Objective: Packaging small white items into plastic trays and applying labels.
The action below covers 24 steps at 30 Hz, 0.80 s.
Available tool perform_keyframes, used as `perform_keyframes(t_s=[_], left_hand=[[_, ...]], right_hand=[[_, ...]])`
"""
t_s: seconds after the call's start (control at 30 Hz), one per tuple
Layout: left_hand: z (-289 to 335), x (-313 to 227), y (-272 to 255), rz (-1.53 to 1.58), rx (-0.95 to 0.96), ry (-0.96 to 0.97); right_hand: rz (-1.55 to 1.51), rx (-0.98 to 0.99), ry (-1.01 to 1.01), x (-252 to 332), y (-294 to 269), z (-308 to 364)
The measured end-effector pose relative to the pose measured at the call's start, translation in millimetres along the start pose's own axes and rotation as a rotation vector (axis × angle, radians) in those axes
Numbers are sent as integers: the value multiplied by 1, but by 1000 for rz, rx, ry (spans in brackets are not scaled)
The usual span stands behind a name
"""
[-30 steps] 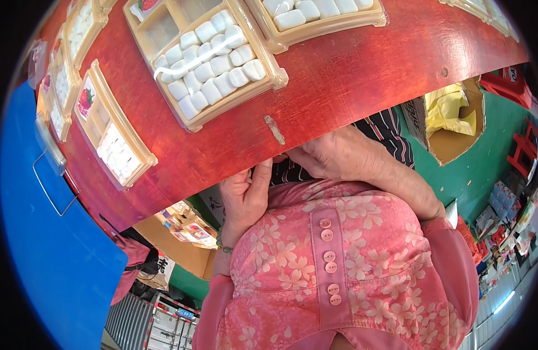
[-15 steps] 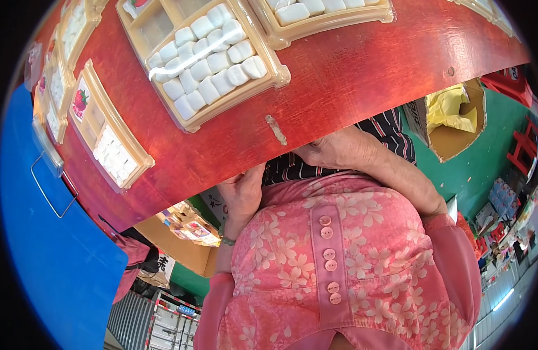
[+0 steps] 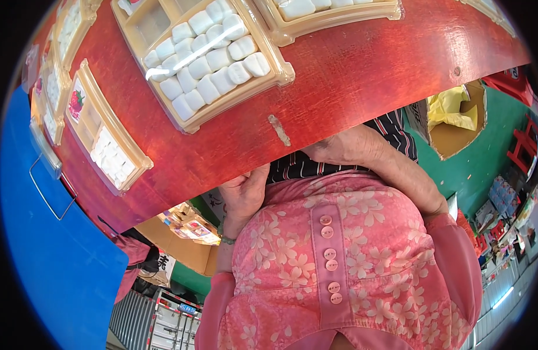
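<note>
Large tray: we see beige plastic under a glossy clear cover (image 3: 190, 58), with rounded lobes at its corners; the tray (image 3: 239, 104) lies flat on the desk (image 3: 362, 76), back from the near edge, its far end cut off by the view.
White pieces: plump, matte, rounded blocks (image 3: 219, 59), which we find packed in rows in the tray's near compartment; a bare, squarish compartment lies beyond.
Tray's direction: we read the long axis of what shows as running from far left to near right, the short end facing the near edge and roughly parallel to it.
Narrow tray: to the left, we have a slimmer beige one (image 3: 89, 123), strawberry picture at its far end, white pieces at its near end, its long axis also slanting far left to near right.
Desk surface: red, shiny, streaked like painted wood; we note a pale, rough patch (image 3: 279, 130) by the near edge.
Left hand: at the near edge (image 3: 245, 191), fingers bent inward; the tips are hidden, so we cannot tell its grip.
Right hand: farther right along that edge (image 3: 347, 146), wrist bent, fingers mostly beneath it; we cannot tell how open it is or what it has.
Between the hands: we see striped dark cloth (image 3: 304, 166).
</note>
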<state>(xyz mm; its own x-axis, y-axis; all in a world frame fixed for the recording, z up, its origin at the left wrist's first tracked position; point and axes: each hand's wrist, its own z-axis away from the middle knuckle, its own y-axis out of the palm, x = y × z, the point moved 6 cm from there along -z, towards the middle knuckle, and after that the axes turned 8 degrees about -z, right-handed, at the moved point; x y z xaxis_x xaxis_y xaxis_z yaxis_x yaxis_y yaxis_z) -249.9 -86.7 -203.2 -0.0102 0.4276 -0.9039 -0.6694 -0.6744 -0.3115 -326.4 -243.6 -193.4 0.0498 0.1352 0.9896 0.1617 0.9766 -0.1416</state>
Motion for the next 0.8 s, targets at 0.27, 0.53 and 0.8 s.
perform_keyframes(t_s=[0.27, 0.53, 0.8], left_hand=[[0, -5, 4, 109, 37, -39], [-4, -11, 6, 213, 42, 40], [-5, -19, 4, 93, 22, 106]], right_hand=[[189, 79, -98, 5, 2, 3], [402, 125, -184, 12, 0, 1], [152, -2, -81, 13, -9, -7]])
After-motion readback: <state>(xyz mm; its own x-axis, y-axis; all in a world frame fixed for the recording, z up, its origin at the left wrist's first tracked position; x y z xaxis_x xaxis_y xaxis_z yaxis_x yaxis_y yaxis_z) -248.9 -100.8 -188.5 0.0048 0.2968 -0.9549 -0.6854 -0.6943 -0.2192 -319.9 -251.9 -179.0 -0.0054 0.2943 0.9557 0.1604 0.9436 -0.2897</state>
